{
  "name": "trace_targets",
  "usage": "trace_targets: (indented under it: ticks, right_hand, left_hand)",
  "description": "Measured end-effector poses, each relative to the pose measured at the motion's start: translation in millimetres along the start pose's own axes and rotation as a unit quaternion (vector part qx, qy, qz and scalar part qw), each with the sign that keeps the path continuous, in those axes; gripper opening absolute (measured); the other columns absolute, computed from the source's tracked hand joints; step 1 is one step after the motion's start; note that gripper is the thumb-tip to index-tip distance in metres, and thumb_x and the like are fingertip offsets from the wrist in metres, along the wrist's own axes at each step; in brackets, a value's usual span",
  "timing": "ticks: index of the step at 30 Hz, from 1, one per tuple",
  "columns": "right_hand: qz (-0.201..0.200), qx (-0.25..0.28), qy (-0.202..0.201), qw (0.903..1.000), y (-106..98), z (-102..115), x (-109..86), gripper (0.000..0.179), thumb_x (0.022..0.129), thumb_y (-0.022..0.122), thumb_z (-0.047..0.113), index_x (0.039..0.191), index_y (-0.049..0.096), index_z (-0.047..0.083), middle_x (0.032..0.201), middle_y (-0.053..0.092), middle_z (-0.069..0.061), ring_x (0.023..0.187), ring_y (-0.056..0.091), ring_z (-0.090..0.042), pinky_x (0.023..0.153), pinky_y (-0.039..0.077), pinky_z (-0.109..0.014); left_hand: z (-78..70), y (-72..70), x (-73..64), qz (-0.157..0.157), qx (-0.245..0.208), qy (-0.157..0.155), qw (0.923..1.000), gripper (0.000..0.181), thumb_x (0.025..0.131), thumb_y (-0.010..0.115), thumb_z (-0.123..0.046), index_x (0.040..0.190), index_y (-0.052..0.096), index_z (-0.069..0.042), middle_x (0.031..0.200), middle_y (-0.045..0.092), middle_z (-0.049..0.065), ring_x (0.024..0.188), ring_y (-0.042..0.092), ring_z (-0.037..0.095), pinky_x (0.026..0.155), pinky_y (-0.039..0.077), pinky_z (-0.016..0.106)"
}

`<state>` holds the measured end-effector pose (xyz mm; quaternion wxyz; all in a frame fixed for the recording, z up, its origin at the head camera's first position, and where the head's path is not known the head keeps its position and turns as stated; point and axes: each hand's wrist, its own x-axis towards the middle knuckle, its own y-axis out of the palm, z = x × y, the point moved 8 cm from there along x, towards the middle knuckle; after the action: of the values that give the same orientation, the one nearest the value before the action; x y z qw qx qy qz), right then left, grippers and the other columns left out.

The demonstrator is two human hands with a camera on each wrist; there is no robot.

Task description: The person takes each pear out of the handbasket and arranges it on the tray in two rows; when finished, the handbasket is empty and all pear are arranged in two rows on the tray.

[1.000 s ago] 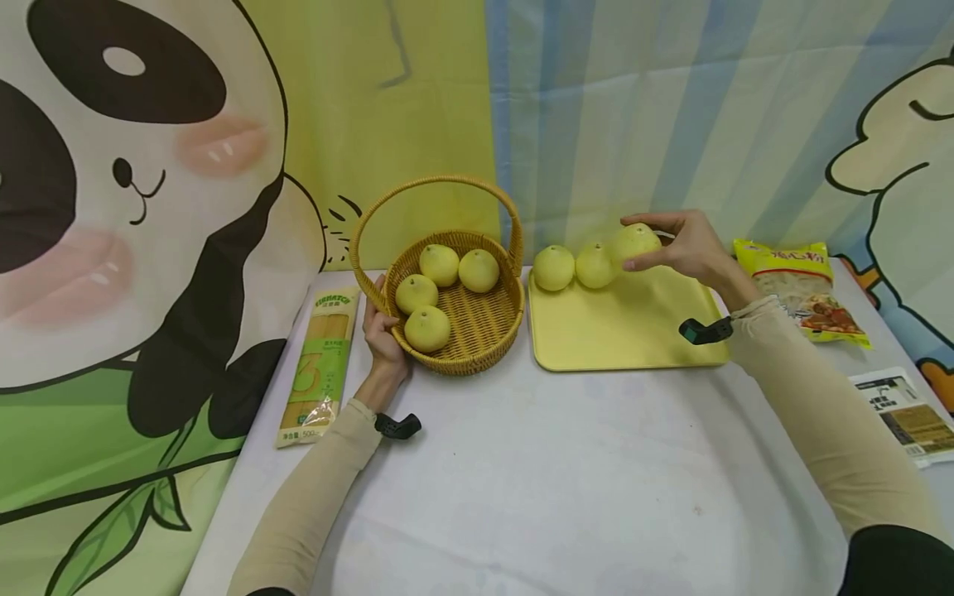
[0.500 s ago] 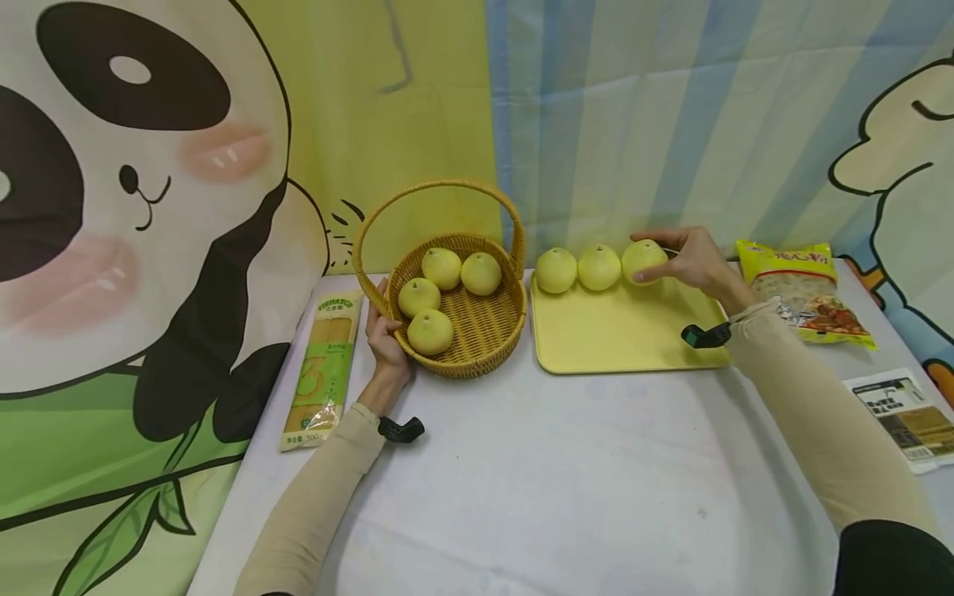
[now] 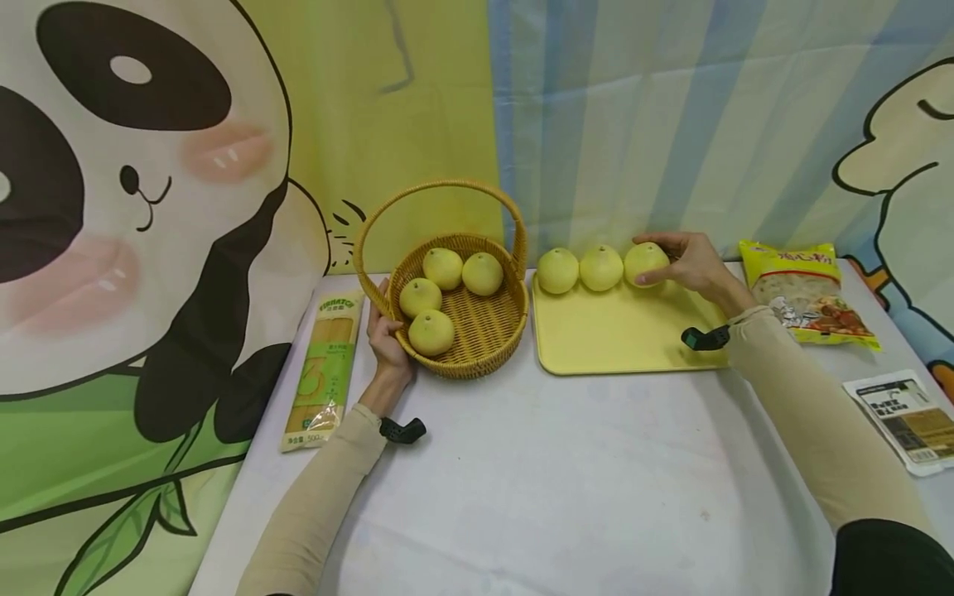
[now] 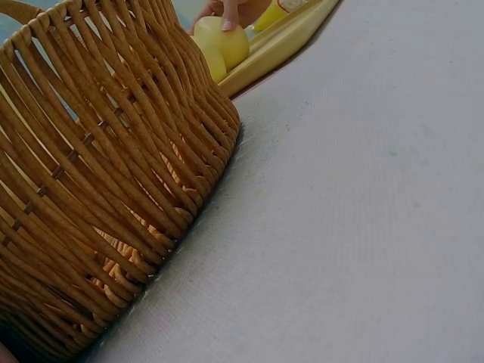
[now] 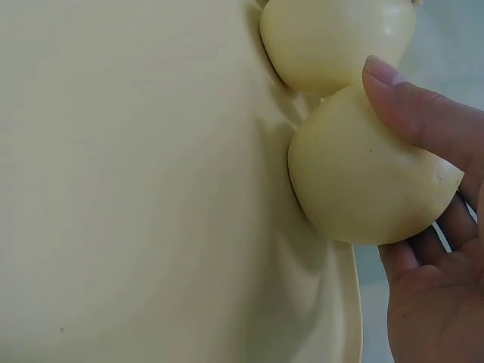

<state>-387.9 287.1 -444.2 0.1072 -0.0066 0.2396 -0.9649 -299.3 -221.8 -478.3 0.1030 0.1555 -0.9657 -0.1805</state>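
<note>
At the tray's back edge, my right hand [image 3: 693, 263] holds a round pale yellow pear [image 5: 370, 174], thumb on one side and fingers around the other. This pear sits on the yellow tray [image 3: 626, 339], at the right end of a row with a middle pear [image 3: 601, 268] and a left pear [image 3: 557, 271]. My left hand [image 3: 387, 348] grips the left side of a wicker basket [image 3: 477, 364] near the foot of its tall handle. Inside the basket lie several more pears [image 3: 431, 333], mostly along its left and back. In the left wrist view the basket wall [image 4: 113, 166] fills the left side.
Left of the basket lies a green-labelled noodle packet [image 3: 324, 372]. A yellow food bag [image 3: 808, 290] is right of the tray, with a white and brown packet [image 3: 905, 418] nearer the front. Behind the white-covered table [image 3: 551, 480] hangs a printed cloth backdrop [image 3: 611, 108].
My right hand has lowered the pear and moved it slightly right, onto the tray at the end of the row. The left hand keeps its grip on the basket.
</note>
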Motion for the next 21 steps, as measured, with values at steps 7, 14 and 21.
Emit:
trace_targets:
  ticks: [7,14,21]
  right_hand:
    - [0.015,-0.02,0.015,0.9996,1.5,-3.8,2.2,0.078,0.086,0.089,0.018,0.156,0.055,0.012,0.165,0.048,-0.012,0.143,0.052,-0.025,0.1,0.047,-0.019]
    - [0.028,-0.011,0.012,0.9995,3.9,-5.2,3.3,0.08,0.088,0.087,0.014,0.159,0.05,0.01,0.169,0.041,-0.013,0.157,0.035,-0.037,0.124,0.033,-0.056]
    - [0.03,-0.011,0.007,0.9995,3.7,-3.1,-0.1,0.083,0.088,0.087,0.016,0.16,0.048,0.013,0.169,0.041,-0.011,0.156,0.037,-0.035,0.122,0.035,-0.054]
  left_hand:
    - [-1.1,-0.7,-0.9,-0.003,-0.002,0.002,1.0,0.087,0.078,0.031,-0.004,0.163,0.041,-0.02,0.168,0.043,0.001,0.155,0.039,0.017,0.126,0.028,0.034]
    - [-1.0,-0.2,-1.0,-0.003,-0.007,0.0,1.0,0.086,0.079,0.03,-0.003,0.163,0.042,-0.019,0.168,0.043,0.002,0.155,0.039,0.018,0.126,0.029,0.033]
    - [-0.5,1.2,-0.4,-0.001,-0.004,0.003,1.0,0.085,0.079,0.031,-0.004,0.162,0.043,-0.018,0.167,0.043,0.003,0.154,0.04,0.019,0.124,0.031,0.033]
